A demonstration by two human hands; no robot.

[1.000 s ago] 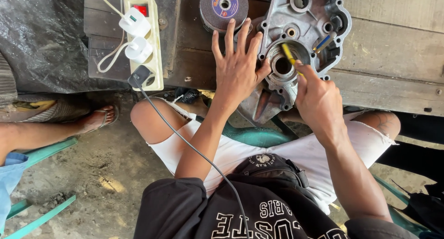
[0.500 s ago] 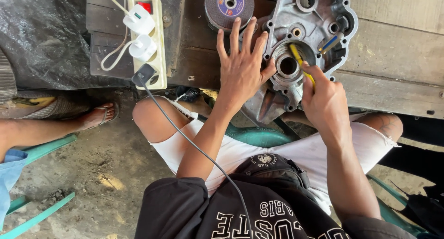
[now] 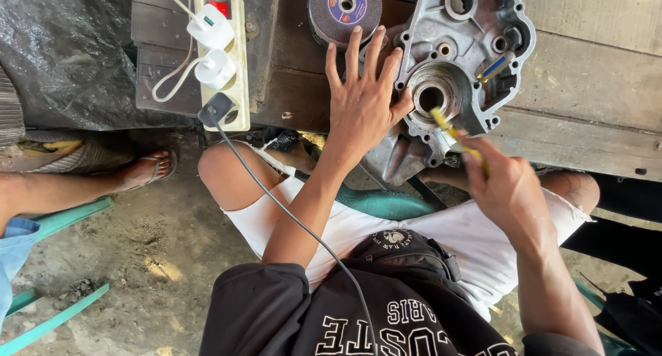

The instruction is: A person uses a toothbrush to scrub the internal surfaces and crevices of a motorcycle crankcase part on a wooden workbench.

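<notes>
Engine casing (image 3: pixel 460 66): grey cast-metal cover with several round bores and bolt holes, lying flat at the near edge of the wooden surface (image 3: pixel 593 115), its lower corner overhanging toward the person's lap.
Central bore: round opening with a dark middle, just left of the tool tip.
Left hand (image 3: pixel 363 104): flat, fingers spread wide, palm pressed on the surface beside the casing; thumb side touches the casing's left rim. Holds nothing.
Right hand (image 3: pixel 507 187): closed around a yellow-handled tool (image 3: pixel 454 132), gripped near its lower end.
Yellow-handled tool: slim, tilted, its tip at the rim of the central bore (whether it touches metal cannot be told).
Second small tool (image 3: pixel 495 66): yellow and blue, lying inside the casing's upper right part.
Grinding disc (image 3: pixel 345 10): dark round disc with a purple label, on the surface just beyond the left fingertips.
Power strip (image 3: pixel 222 53): cream, red switch, two white plugs seated, one black plug at its near end.
Black cable (image 3: pixel 296 221): runs from the black plug across the person's thigh and shirt.
Seated person: white shorts, black shirt, small black pouch (image 3: pixel 407 249) at the waist.
Other person's foot (image 3: pixel 141 168): sandalled, on the dirt floor at left.
</notes>
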